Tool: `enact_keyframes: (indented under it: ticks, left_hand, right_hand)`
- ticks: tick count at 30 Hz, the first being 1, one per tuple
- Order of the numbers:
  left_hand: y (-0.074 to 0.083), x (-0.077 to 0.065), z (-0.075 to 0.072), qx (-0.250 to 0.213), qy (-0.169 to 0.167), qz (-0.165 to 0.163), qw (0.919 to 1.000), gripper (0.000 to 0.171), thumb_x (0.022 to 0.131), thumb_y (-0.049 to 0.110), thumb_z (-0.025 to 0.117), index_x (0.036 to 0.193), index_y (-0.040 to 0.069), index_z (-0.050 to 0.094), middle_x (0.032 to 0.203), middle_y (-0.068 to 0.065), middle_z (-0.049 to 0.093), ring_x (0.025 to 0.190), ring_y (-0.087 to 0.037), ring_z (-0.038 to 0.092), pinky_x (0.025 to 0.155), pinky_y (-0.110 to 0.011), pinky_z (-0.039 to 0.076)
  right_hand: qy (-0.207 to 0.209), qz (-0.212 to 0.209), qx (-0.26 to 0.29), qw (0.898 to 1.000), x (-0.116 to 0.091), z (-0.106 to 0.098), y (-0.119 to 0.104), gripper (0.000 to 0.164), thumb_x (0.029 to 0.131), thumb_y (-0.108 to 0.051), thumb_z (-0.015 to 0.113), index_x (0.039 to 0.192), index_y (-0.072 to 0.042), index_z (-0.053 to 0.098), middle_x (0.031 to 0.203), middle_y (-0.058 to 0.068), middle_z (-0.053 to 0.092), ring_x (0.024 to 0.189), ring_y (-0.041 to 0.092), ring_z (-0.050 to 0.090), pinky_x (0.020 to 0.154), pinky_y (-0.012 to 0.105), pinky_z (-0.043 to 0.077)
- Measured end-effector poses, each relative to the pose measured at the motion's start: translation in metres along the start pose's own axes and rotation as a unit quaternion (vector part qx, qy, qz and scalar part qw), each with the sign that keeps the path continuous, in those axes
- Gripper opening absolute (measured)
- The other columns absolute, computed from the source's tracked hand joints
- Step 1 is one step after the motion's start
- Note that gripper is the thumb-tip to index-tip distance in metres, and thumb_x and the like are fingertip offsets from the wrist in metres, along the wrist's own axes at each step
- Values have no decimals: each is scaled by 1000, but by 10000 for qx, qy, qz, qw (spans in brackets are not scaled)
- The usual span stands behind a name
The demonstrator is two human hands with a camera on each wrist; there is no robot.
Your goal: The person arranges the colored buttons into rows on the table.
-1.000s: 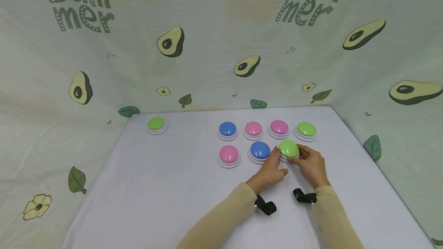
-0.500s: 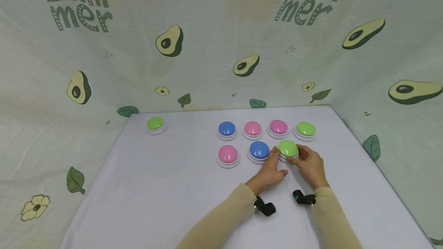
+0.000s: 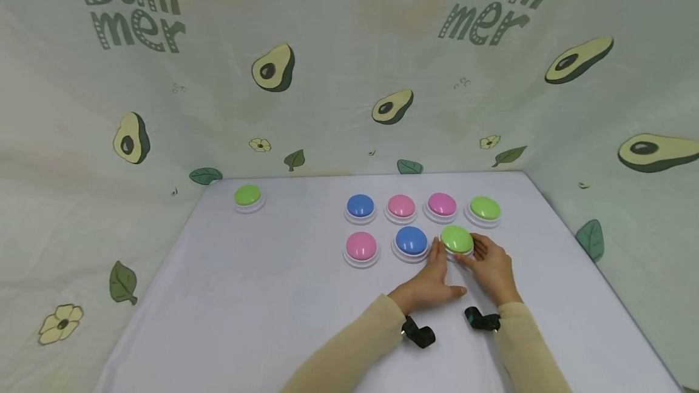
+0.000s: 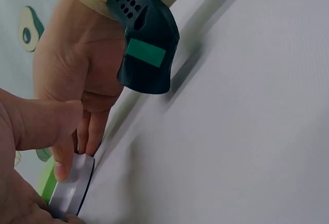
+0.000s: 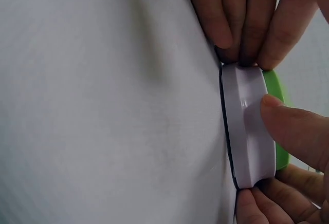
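In the front row of the head view, a green dome push button (image 3: 456, 239) with a white round base sits on the table. My right hand (image 3: 494, 268) grips its right side, thumb at the front and fingers behind. My left hand (image 3: 428, 284) touches the base's left side with straight fingertips, its thumb held away. The right wrist view has the base (image 5: 249, 131) between both hands' fingers. Up close in the left wrist view, the button's base (image 4: 72, 188) is partly covered by fingers. A blue button (image 3: 411, 241) lies just left of my left fingertips.
Left of the blue button is a pink one (image 3: 361, 247). Behind stands a row: blue (image 3: 360, 206), pink (image 3: 401, 206), magenta (image 3: 442, 204) and green (image 3: 485, 208). Another green button (image 3: 247, 195) sits far left. Avocado-print cloth (image 3: 327, 126) hangs behind the white table (image 3: 246, 296).
My left thumb has spread away from its fingers, and the left hand has lowered slightly. My right hand keeps its hold on the green button. The head view has shifted a little.
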State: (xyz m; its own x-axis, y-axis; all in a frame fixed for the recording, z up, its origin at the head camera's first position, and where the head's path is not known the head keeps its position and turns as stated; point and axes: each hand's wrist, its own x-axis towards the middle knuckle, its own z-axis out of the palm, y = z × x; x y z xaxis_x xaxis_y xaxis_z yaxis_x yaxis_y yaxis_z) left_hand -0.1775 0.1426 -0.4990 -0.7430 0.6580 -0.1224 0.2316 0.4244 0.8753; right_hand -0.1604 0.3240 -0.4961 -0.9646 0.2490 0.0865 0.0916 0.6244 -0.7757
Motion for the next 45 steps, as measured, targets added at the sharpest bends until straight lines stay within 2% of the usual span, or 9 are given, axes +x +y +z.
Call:
enact_keyframes:
  ticks: [12, 17, 21, 23, 28, 31, 35, 41, 45]
  left_hand:
    - [-7, -10, -5, 183, 37, -42, 9998, 100, 96, 30, 76, 167, 1, 12, 176, -11, 7, 161, -18, 8, 128, -27, 13]
    - [-13, -30, -12, -122, -208, -47, 9997, 93, 97, 32, 75, 167, 5, 20, 175, -5, 17, 157, -15, 25, 127, -26, 20]
    - [-23, -54, -27, -276, -606, -154, 9977, 87, 99, 37, 72, 168, 15, 24, 173, 5, 23, 148, -11, 41, 125, -24, 26]
    - [-28, -66, -38, -289, -799, -174, 9962, 83, 101, 39, 70, 168, 18, 26, 172, 9, 26, 147, -7, 42, 124, -23, 27]
    - [-44, -97, -69, -445, -987, 97, 9941, 63, 105, 34, 65, 160, 11, 45, 165, 7, 42, 146, -4, 43, 121, -21, 33]
    - [-54, -114, -92, -681, -798, 115, 9944, 46, 106, 27, 63, 147, 5, 60, 156, 2, 55, 141, -8, 50, 116, -23, 41]
    - [-67, -135, -122, -1008, -322, -148, 9943, 34, 106, 23, 65, 134, 5, 71, 138, -2, 69, 125, -11, 64, 107, -27, 52]
    - [-90, -162, -174, -1078, 568, -339, 9920, 33, 105, 27, 66, 132, 7, 72, 129, -8, 73, 120, -19, 68, 109, -42, 53]
    - [-110, -176, -210, -1047, 1448, -501, 9826, 40, 105, 23, 67, 138, 2, 66, 133, -13, 71, 124, -24, 67, 110, -45, 51]
  right_hand:
    - [-122, 67, 22, 9999, -5, 6, 2, 73, 97, -22, 79, 151, 10, 43, 154, 35, 45, 142, 50, 46, 115, 53, 42]
    - [-137, 280, 268, 9992, -7, 3, 1, 78, 98, -29, 77, 153, 12, 39, 155, 36, 43, 144, 49, 45, 115, 53, 42]
    - [510, 438, 517, 9964, -7, 2, -5, 72, 98, -25, 78, 149, 13, 45, 151, 36, 48, 140, 48, 50, 112, 48, 44]
    - [956, 396, 695, 9922, -7, 4, -13, 66, 96, -19, 79, 146, 13, 50, 147, 36, 52, 137, 47, 53, 110, 42, 47]
    - [1470, -30, 1083, 9832, -7, 16, -46, 53, 95, -11, 79, 139, 11, 59, 140, 31, 61, 132, 43, 59, 105, 25, 50]
    - [1321, -432, 1328, 9814, -6, 33, -69, 49, 94, -7, 80, 135, 11, 61, 137, 30, 64, 130, 41, 62, 104, 26, 51]
    - [912, -883, 1584, 9792, -7, 59, -99, 46, 92, -3, 81, 132, 12, 62, 133, 31, 66, 126, 43, 64, 104, 34, 53]
    - [238, -1364, 1717, 9754, -9, 99, -137, 48, 91, -8, 83, 132, 8, 64, 133, 25, 68, 123, 40, 67, 103, 42, 56]
    - [-278, -1467, 1912, 9701, -14, 128, -158, 48, 91, -11, 84, 132, 6, 65, 133, 22, 69, 124, 37, 67, 102, 42, 57]
